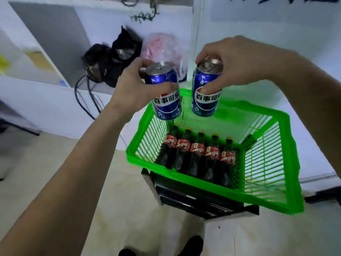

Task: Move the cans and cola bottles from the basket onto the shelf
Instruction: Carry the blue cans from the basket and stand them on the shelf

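Observation:
My left hand (136, 85) grips a blue cola can (167, 104) around its upper body. My right hand (238, 61) holds a second blue can (204, 102) from above by its top rim. Both cans hang upright in the air above the far left corner of the green plastic basket (212, 191). Several dark cola bottles (199, 156) with red labels lie side by side on the basket floor, caps pointing away from me. No other cans show inside the basket.
The basket rests on a black stand (199, 200) over a pale tiled floor. A white shelf unit (46, 52) stands at the left with black cables and a dark bag (114, 61) and a pink plastic bag (162, 47) beside it. My shoe tips (190, 246) show at the bottom.

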